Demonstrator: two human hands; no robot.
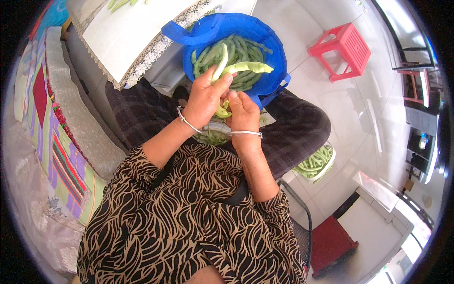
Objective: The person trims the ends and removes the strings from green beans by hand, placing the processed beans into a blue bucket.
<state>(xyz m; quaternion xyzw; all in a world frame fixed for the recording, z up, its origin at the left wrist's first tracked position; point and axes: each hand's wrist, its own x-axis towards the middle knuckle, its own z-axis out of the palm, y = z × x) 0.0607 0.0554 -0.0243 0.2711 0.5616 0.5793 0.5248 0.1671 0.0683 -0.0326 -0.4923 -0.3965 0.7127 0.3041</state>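
Pale green bean pods (pixel 248 67) stick out from my left hand (pixel 209 94), which grips them between thumb and fingers. My right hand (pixel 244 110) meets it, its thumb and fingertips pinched on the lower ends of the pods (pixel 223 110). Both hands are above my lap, at the near rim of a blue fabric bag (pixel 276 46). Inside the bag lies a heap of green beans (pixel 241 48). Under my hands, partly hidden by them, a pale container holds green scraps (pixel 211 137).
A table with a white, lace-edged cloth (pixel 124 39) stands at the upper left, with a few pods (pixel 122 4) on it. A white basket of beans (pixel 315 163) sits beside my right knee. Farther right is a red plastic stool (pixel 342 51). A cushioned seat (pixel 76 106) borders the left.
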